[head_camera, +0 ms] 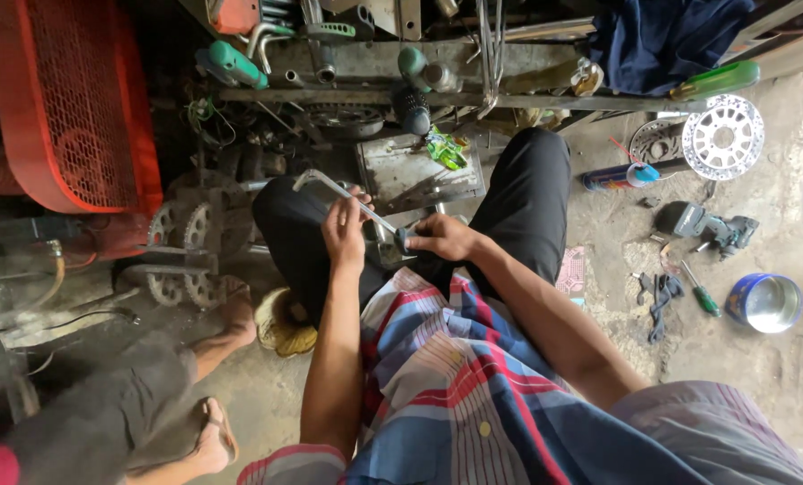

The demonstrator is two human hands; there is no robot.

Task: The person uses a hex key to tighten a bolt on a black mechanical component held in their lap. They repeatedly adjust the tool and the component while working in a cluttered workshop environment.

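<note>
L-shaped wrench (343, 193), bare grey metal, sits between the person's knees, above the lap, both hands on it. Long axis runs diagonal: from the bent corner at upper left, down-right to the socket end near the right hand. The short leg of the L turns off at that upper-left corner and points down-left, away from the body.

Left hand (343, 235) grips mid-shaft, fingers wrapped shut around the bar, thumb side up; the bent end sticks out beyond the knuckles, up-left. Right hand (445, 238) is closed over the lower end where the shaft meets a small dark part (403, 240); what exactly that part is, can't tell, fingers cover most of it. The hands are near each other, not touching. Left hand is nearer the bend, right hand nearer the working tip.

So the tool points down-right toward the right fingers, handle trailing up-left past the left fingers.

Around: grey metal box (419, 171) just beyond the wrench on the floor, sprocket gears (186, 229) to the left by the red mesh guard (78, 99), perforated brake disc (723, 136) and blue tin (765, 303) well apart at right. Another person's sandalled feet (226, 314) at lower left.
</note>
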